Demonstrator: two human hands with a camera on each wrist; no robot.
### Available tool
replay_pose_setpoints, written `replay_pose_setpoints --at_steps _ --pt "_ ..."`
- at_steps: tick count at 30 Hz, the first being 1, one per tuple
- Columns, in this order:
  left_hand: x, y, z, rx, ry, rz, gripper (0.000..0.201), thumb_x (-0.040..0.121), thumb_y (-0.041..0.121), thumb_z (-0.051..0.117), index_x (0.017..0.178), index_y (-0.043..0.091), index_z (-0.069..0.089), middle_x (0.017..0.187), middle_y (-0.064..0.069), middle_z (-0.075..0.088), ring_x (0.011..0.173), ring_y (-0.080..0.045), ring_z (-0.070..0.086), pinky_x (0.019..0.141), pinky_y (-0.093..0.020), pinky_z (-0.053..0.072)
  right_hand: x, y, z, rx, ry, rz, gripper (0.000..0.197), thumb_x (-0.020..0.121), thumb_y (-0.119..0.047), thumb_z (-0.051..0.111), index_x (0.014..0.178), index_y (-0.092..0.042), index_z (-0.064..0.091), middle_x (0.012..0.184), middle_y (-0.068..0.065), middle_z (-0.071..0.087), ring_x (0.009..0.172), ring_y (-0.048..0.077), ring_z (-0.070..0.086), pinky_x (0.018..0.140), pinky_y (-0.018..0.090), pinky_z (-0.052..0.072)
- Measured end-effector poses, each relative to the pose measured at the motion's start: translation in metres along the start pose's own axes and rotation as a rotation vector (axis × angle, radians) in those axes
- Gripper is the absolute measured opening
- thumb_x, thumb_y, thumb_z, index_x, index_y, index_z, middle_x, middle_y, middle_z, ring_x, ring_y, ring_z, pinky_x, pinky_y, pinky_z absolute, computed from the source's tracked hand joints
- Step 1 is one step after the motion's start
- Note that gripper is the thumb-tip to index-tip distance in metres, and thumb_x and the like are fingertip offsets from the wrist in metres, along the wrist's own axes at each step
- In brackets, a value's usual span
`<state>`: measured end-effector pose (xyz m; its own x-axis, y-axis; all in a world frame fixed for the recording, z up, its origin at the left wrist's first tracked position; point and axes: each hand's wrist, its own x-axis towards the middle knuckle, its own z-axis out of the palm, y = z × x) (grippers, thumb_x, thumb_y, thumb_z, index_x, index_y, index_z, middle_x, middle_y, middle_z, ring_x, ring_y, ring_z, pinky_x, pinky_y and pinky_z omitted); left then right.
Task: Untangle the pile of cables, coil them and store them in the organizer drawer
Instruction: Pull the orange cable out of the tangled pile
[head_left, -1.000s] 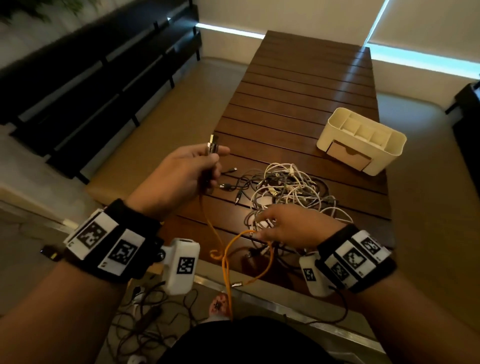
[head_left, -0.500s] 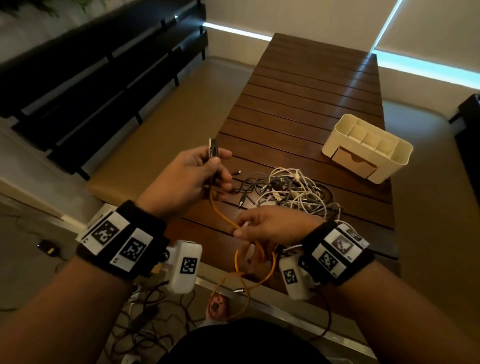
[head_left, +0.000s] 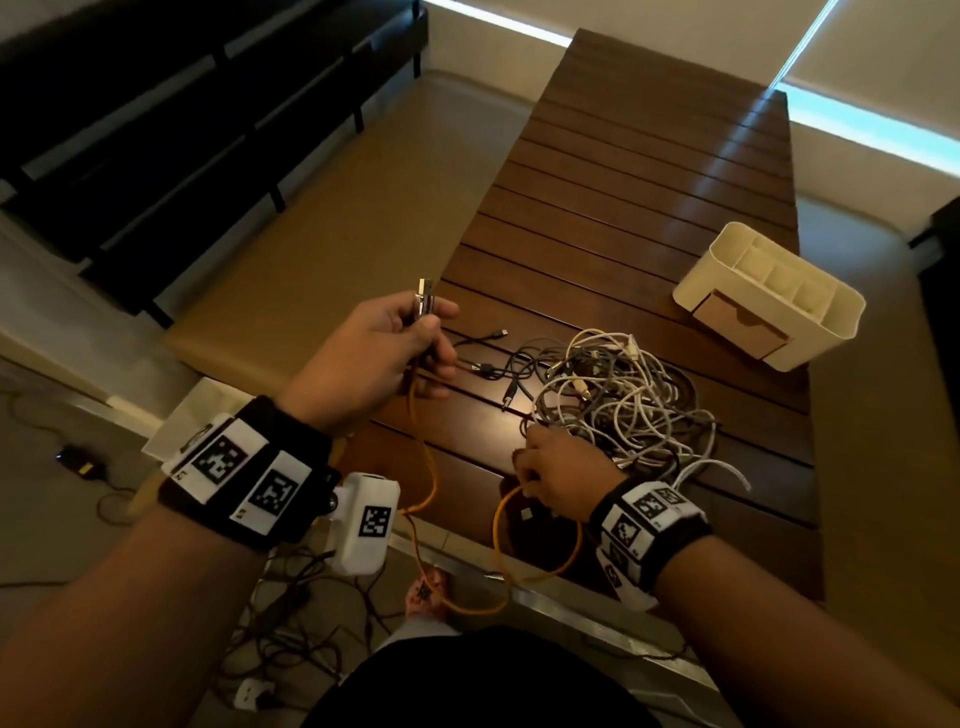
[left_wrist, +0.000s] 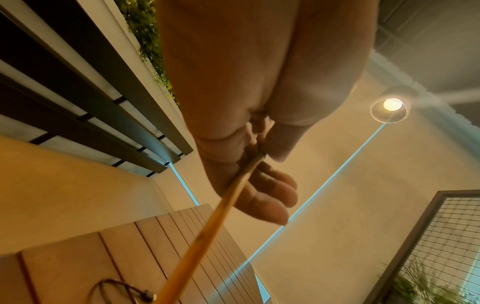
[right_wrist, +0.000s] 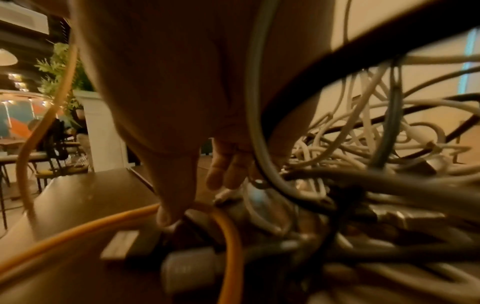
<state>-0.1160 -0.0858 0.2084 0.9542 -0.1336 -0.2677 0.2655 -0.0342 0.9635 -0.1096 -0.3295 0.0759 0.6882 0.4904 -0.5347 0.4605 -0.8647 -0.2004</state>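
Observation:
My left hand (head_left: 384, 353) is raised over the table's near-left corner and grips the orange cable (head_left: 423, 457) just below its metal USB plug (head_left: 425, 304). In the left wrist view the orange cable (left_wrist: 207, 226) runs out from the curled fingers. The cable drops below the table edge, loops and rises to my right hand (head_left: 556, 467). That hand sits at the near-left edge of the tangled pile of white, grey and black cables (head_left: 623, 400), its thumb (right_wrist: 168, 214) down on the orange cable (right_wrist: 228, 236). Grey and black cables drape over that wrist.
A cream organizer (head_left: 826, 322) with its cardboard-coloured drawer (head_left: 737, 327) pushed in stands at the right of the slatted wooden table (head_left: 649, 156). Loose black cables (head_left: 488, 369) lie left of the pile. More cables (head_left: 291, 613) trail on the floor. A black bench (head_left: 156, 130) stands far left.
My right hand has moved from near the left hand back to the pile's near edge, and the orange loop followed it. The left hand still holds the plug up.

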Motion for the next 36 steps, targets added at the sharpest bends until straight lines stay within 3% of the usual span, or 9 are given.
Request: replay_pose_setpoints --at_steps 6,8,13,15,21,26,32,34,36 --pt "0.008 -0.010 0.001 -0.016 -0.033 -0.011 0.024 0.107 0.010 0.040 0.124 0.009 0.056 0.080 -0.007 0.062 0.067 -0.012 0.065 0.062 -0.029 0.059 -0.025 -0.024 -0.043 0.476 -0.421 0.043 0.014 0.094 -0.027 0.067 0.103 -0.018 0.072 0.080 -0.005 0.072 0.066 0.002 0.065 0.064 0.021 0.054" --pt "0.010 -0.016 0.003 0.003 -0.020 -0.013 0.022 0.107 0.009 0.041 0.122 0.008 0.056 0.075 -0.005 0.058 0.062 -0.010 0.060 0.059 -0.026 0.057 -0.021 -0.020 -0.050 0.480 -0.258 0.022 0.014 0.096 -0.024 0.064 0.107 -0.017 0.069 0.082 -0.007 0.072 0.071 0.000 0.067 0.065 0.017 0.050" --pt "0.018 -0.034 0.002 -0.032 0.054 -0.112 0.024 0.108 0.018 0.041 0.117 0.011 0.062 0.071 0.001 0.049 0.059 -0.010 0.048 0.057 -0.025 0.043 0.012 -0.002 -0.057 0.745 0.311 0.098 0.011 0.093 -0.018 0.069 0.103 -0.023 0.071 0.093 -0.006 0.073 0.087 0.008 0.070 0.082 0.028 0.057" --pt "0.020 -0.037 0.000 -0.115 0.079 -0.157 0.028 0.108 0.021 0.037 0.113 0.012 0.063 0.067 0.002 0.051 0.060 -0.012 0.048 0.058 -0.027 0.040 0.029 0.004 -0.055 0.623 0.419 0.083 0.013 0.093 -0.014 0.069 0.104 -0.019 0.072 0.100 -0.004 0.070 0.091 0.009 0.066 0.085 0.029 0.056" --pt "0.032 -0.040 -0.003 -0.058 0.026 -0.082 0.026 0.109 0.016 0.035 0.115 0.013 0.060 0.075 -0.001 0.058 0.068 -0.013 0.060 0.062 -0.026 0.050 0.074 0.018 -0.031 0.074 0.313 0.081 0.035 0.088 -0.006 0.063 0.120 -0.018 0.069 0.124 0.005 0.049 0.110 0.026 0.054 0.093 0.037 0.049" --pt "0.042 -0.038 -0.001 -0.035 -0.028 -0.030 0.024 0.108 0.014 0.038 0.122 0.011 0.057 0.084 -0.006 0.064 0.076 -0.013 0.067 0.067 -0.022 0.055 0.079 0.015 -0.021 -0.059 0.417 0.040 0.017 0.090 -0.022 0.068 0.107 -0.022 0.072 0.116 0.003 0.049 0.111 0.024 0.049 0.083 0.037 0.050" --pt "0.053 -0.036 0.006 -0.088 0.006 0.042 0.019 0.107 0.014 0.042 0.117 0.016 0.058 0.087 -0.006 0.070 0.085 -0.020 0.071 0.071 -0.028 0.056 0.045 0.006 -0.064 0.641 0.810 0.120 0.012 0.098 -0.024 0.061 0.107 -0.022 0.068 0.099 -0.007 0.064 0.086 0.005 0.058 0.076 0.023 0.049" --pt "0.054 -0.030 0.011 -0.086 0.020 0.069 0.019 0.107 0.014 0.041 0.115 0.015 0.059 0.088 -0.005 0.071 0.085 -0.019 0.072 0.072 -0.029 0.057 0.023 0.007 -0.092 0.818 0.910 0.162 0.009 0.100 -0.033 0.057 0.105 -0.033 0.064 0.093 -0.008 0.069 0.082 0.007 0.064 0.070 0.027 0.052" --pt "0.053 -0.022 0.018 -0.094 0.029 0.105 0.019 0.107 0.014 0.041 0.111 0.014 0.059 0.087 -0.004 0.070 0.084 -0.018 0.072 0.073 -0.030 0.058 0.002 0.011 -0.121 0.942 1.041 0.104 0.009 0.099 -0.035 0.056 0.100 -0.043 0.061 0.093 -0.006 0.073 0.087 0.011 0.068 0.077 0.035 0.056"
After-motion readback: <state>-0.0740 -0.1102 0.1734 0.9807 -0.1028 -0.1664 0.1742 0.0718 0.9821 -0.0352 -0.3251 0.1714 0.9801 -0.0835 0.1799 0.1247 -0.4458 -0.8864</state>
